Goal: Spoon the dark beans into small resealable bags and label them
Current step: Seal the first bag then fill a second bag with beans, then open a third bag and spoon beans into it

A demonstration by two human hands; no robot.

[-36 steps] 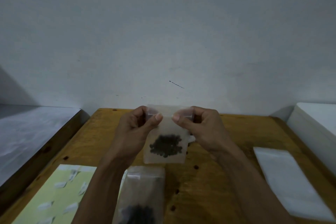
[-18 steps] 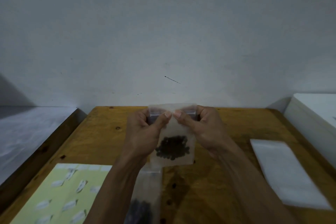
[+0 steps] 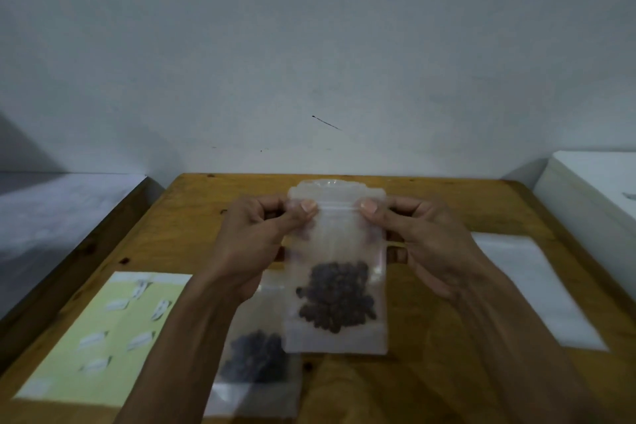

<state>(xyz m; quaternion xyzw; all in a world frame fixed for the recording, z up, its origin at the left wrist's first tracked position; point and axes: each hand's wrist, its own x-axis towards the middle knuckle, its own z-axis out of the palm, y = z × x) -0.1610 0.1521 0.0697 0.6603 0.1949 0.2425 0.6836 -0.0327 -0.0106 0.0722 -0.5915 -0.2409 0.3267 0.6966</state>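
At the far left a grey surface runs beside the wooden table. On the table's near left lies a pale green label sheet with several white labels scattered over it. Just right of the sheet, a second bag with dark beans inside lies flat on the table, partly under the left forearm.

The left hand pinches the top left of the bag at its seal strip, thumb in front and curled fingers behind. The bag is held upright above the table's middle, and its beans sit heaped in the lower half. The right hand pinches the seal's right end the same way, thumb tip on the front. The two thumbs are apart, near opposite ends of the strip.

Right of the hands a stack of empty bags lies flat. At the far right edge stands a white box.
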